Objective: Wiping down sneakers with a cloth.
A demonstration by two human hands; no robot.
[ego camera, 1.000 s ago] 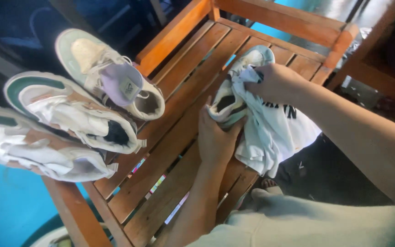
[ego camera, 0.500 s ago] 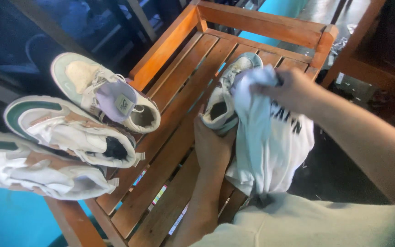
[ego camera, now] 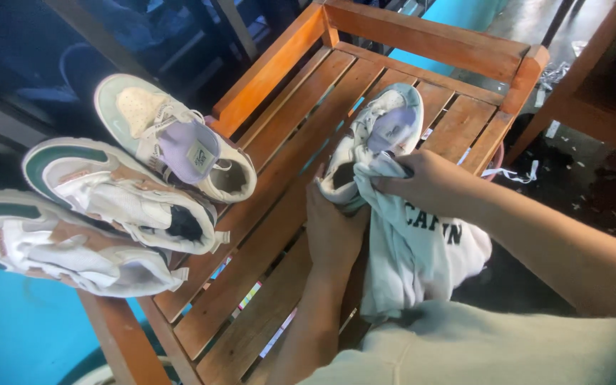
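A white and pale green sneaker (ego camera: 383,128) with a lilac tongue lies on the slatted wooden chair seat (ego camera: 279,192). My left hand (ego camera: 333,228) grips its heel end from below. My right hand (ego camera: 429,184) bunches a white cloth with dark lettering (ego camera: 415,246) and presses it against the sneaker's side near the collar. The cloth hangs down over the seat's front edge onto my lap.
Three more sneakers rest on the chair's left armrest: one with a lilac tongue (ego camera: 172,146), and two white and green ones (ego camera: 119,196) (ego camera: 58,246). The chair's back rail (ego camera: 429,36) is at the top. Dark littered floor lies at the right.
My right hand has drawn the cloth down from the toe toward the heel, uncovering the lilac tongue. The left hand has stayed on the heel.
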